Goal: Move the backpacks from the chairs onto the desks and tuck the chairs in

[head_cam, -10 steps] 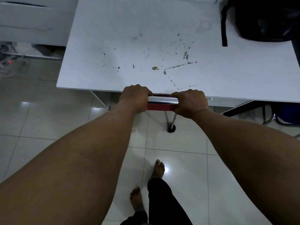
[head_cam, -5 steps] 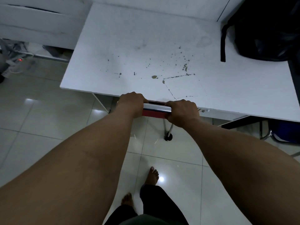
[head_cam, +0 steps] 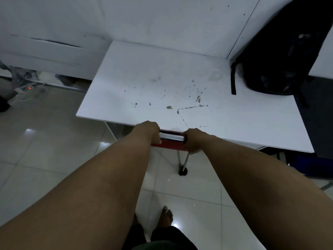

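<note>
A red chair (head_cam: 169, 144) with a silver top rail sits mostly hidden under the front edge of the white desk (head_cam: 144, 83); only its backrest top and one thin leg show. My left hand (head_cam: 148, 130) grips the left end of the rail. My right hand (head_cam: 192, 139) grips the right end. Both arms are stretched out forward. A black backpack (head_cam: 281, 56) stands on the desk's far right corner, leaning against the white wall, one strap hanging onto the desktop.
A blue chair (head_cam: 310, 163) is partly visible under the desk at right. A power strip with a red light (head_cam: 28, 88) and cables lie on the tiled floor at far left. My bare feet (head_cam: 166, 216) stand on tiles behind the chair.
The desk and backpack now appear farther off and more of the wall shows, as my head has lifted. Both hands keep their grip on the chair rail at the desk's edge.
</note>
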A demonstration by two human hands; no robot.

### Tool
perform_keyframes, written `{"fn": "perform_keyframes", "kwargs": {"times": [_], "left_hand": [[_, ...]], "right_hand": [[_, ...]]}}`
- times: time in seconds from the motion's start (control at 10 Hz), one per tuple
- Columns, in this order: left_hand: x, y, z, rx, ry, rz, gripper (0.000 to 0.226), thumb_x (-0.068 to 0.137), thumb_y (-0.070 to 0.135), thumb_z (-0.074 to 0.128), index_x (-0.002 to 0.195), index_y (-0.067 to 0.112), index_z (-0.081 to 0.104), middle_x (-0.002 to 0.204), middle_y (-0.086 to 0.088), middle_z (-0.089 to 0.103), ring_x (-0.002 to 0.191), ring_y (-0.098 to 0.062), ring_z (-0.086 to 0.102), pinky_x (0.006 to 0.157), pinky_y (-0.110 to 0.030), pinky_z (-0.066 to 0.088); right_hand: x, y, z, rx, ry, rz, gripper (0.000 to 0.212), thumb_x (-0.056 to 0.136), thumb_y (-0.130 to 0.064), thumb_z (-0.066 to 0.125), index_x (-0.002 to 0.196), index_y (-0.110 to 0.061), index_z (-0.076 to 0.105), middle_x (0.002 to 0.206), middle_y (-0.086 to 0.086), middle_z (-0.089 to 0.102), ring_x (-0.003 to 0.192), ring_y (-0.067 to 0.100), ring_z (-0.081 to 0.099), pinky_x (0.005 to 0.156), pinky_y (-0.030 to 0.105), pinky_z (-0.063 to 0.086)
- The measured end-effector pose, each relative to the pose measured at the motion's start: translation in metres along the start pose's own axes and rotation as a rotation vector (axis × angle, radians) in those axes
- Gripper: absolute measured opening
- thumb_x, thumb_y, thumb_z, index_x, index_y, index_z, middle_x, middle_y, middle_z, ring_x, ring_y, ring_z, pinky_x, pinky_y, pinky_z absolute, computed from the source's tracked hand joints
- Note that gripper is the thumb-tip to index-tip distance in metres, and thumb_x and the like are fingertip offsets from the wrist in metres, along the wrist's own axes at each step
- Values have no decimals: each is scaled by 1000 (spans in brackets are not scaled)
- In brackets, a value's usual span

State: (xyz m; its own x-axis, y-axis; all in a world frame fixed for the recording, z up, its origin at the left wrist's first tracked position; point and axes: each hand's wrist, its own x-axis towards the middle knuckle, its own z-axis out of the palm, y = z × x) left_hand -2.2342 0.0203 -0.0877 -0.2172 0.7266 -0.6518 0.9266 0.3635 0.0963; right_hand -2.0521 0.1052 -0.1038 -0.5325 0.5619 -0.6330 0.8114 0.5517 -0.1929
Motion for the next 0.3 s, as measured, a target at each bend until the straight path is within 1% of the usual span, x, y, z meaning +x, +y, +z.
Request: {"fn": "perform_keyframes", "kwargs": {"times": [0.1,0.2,0.3], "left_hand": [[-6,-9,-24,11,-80,11,58,90,58,56,130,16,61,137,-4,56,121,-27,55,100,-40,46],[-14,-17,-55,57,-87,-11,55,91,62,52,118,16,65,132,-5,59,114,-29,59,100,-41,47],[-28,-23,-89,65,-25,-46,62,94,63,47,134,16,59,139,-4,53,114,-29,60,103,-43,45]], "right_hand": [[-2,-13,-15,-72,-65,72,41,82,-32,68,120,-19,65,109,7,65,93,25,61,83,33,51],[-4,-21,-38,-134,-135,120,41,87,-39,66,120,-15,65,121,7,63,109,27,61,98,40,50],[-18,-24,-69,-78,-156,203,24,88,-37,68,86,-14,65,108,6,72,101,29,68,96,43,52]]}}
